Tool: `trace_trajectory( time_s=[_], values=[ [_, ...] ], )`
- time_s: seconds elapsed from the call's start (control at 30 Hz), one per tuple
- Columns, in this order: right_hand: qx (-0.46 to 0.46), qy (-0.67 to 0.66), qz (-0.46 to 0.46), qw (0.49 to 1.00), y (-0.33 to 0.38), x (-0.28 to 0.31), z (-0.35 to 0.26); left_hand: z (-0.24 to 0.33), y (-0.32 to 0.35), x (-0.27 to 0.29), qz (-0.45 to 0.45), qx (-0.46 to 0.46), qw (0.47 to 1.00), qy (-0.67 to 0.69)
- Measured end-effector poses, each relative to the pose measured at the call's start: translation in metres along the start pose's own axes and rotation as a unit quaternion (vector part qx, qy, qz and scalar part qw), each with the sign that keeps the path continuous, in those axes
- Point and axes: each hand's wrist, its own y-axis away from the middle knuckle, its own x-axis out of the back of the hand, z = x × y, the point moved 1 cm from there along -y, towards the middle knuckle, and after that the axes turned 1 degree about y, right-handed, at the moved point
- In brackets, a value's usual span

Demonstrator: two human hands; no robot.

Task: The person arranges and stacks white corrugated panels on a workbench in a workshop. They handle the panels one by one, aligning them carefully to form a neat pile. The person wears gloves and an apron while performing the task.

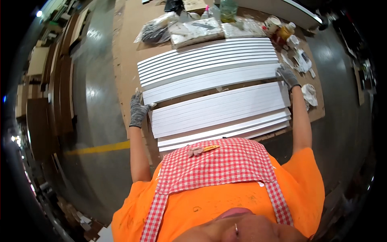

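- Workshop floor of grey polished concrete (96,121), with a yellow line (98,148) across it to the person's left and dark brown panels (60,92) stacked along the left wall.
- Brown cardboard-covered worktable (125,48) stands in front of the person, reaching to the far edge of the view.
- White slats (213,86) lie side by side across the table, their long edges running left to right, in two groups: a far group (207,62) and a near group (219,111), with a narrow gap between them.
- Left hand (138,109), in a grey knit glove, is closed on the left end of the front slat of the far group, fingers curled over its corner.
- Right hand (288,76), also grey-gloved, grips the right end of the same slat; how far the fingers wrap cannot be told.
- Both arms are stretched out, well apart, one at each end of the slats.
- Plastic bags (155,30), a flat wrapped white block (195,32), bottles (286,31) and crumpled rags (309,93) crowd the far and right parts of the table.
- Person wears an orange shirt (306,177) and a red-and-white checked apron (225,161).
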Motion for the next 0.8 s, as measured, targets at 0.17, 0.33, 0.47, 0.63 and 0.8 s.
trace_trajectory(
  time_s=[0.17,0.33,0.47,0.63,0.8],
  values=[
    [0.057,-0.011,0.091,0.994,-0.007,-0.026,0.015,0.02,0.002,-0.011,-0.004,0.13,0.874,0.468],
    [0.036,0.023,0.198,0.979,-0.019,-0.047,0.011,0.015,-0.009,-0.012,0.011,0.108,0.877,0.468],
    [0.02,-0.037,0.146,0.988,-0.008,-0.038,-0.003,0.029,-0.013,0.0,-0.033,0.186,0.86,0.474],
    [0.079,-0.088,0.122,0.985,-0.015,-0.031,0.007,-0.011,-0.011,-0.019,-0.028,0.068,0.886,0.457],
    [0.054,0.063,0.144,0.986,-0.024,-0.033,0.018,-0.001,-0.009,-0.017,-0.031,0.073,0.884,0.461]
  ],
)
